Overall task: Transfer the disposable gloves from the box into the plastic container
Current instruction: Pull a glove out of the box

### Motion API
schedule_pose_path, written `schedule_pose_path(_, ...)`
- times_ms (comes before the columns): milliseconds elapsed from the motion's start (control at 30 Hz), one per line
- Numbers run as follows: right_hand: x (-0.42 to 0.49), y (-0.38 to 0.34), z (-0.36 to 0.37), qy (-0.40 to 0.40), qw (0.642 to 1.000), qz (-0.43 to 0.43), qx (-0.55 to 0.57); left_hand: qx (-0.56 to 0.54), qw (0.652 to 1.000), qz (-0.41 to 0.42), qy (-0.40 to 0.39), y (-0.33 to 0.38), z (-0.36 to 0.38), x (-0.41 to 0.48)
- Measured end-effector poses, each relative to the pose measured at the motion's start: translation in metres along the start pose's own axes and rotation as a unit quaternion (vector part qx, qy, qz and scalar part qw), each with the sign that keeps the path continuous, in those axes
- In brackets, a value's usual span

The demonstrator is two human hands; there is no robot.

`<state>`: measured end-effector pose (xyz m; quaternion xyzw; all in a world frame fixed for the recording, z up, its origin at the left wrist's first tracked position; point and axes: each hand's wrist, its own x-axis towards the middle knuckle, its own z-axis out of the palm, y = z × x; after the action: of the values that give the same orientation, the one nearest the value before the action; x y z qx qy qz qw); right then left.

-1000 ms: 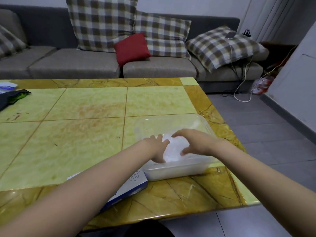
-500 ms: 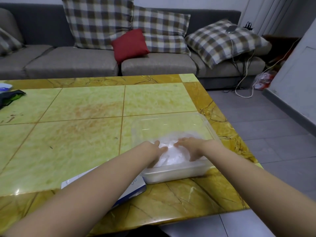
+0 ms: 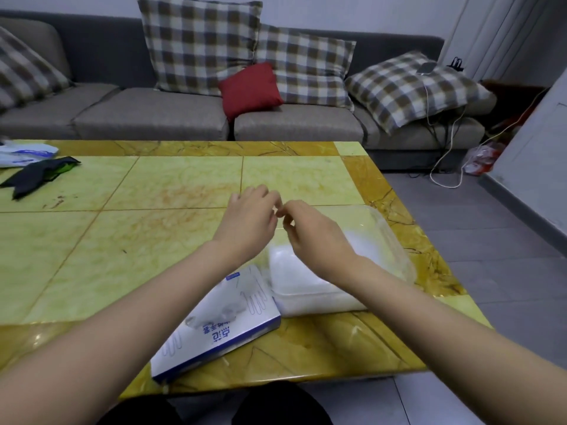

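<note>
left hand + right hand: fingertips meeting, grasp unclear | gloves: in container, beneath both hands

The table is topped with pale yellow-green stone squares, framed by a darker amber, veined border. Near the front edge a flat white and blue box lies at a slant. Just beside it on the right sits a clear plastic container with a white heap of gloves inside. Well apart, at the far left, a dark cloth lies crumpled, with a white and blue bag just behind it.
</note>
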<state>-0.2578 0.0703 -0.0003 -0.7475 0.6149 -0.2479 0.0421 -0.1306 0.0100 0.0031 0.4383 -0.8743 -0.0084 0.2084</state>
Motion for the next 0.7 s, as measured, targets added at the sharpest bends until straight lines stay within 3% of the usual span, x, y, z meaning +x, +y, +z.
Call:
schedule_pose_path(67, -0.006, -0.021, 0.015, -0.007, 0.999, -0.048, 0.001, 0.0, 0.999, -0.047, -0.01, -0.017, -0.001, -0.025)
schedule_pose_path(133, -0.012, -0.035, 0.031, -0.047, 0.995, -0.083, -0.017, 0.029, 0.993, -0.086, -0.074, -0.033, 0.003, -0.051)
schedule_pose_path(233, -0.02, -0.051, 0.055, -0.153, 0.979, -0.121, -0.06, 0.064, 0.968, -0.137, -0.201, -0.054, 0.011, -0.084)
schedule_pose_path(333, -0.023, -0.064, 0.074, -0.251, 0.945, -0.145, -0.154, 0.021, 0.944, -0.175, -0.278, -0.072, 0.016, -0.1)
schedule_pose_path(433, -0.021, -0.072, 0.085, -0.278, 0.937, -0.108, -0.183, -0.049, 0.938, -0.171, -0.299, -0.079, 0.014, -0.103)
schedule_pose_path(533, -0.02, -0.075, 0.087, -0.279, 0.939, -0.073, -0.186, -0.049, 0.937, -0.141, -0.315, -0.081, 0.016, -0.105)
schedule_pose_path(700, -0.024, -0.077, 0.085, -0.261, 0.942, -0.052, -0.206, -0.096, 0.96, -0.136, -0.225, -0.085, 0.024, -0.108)
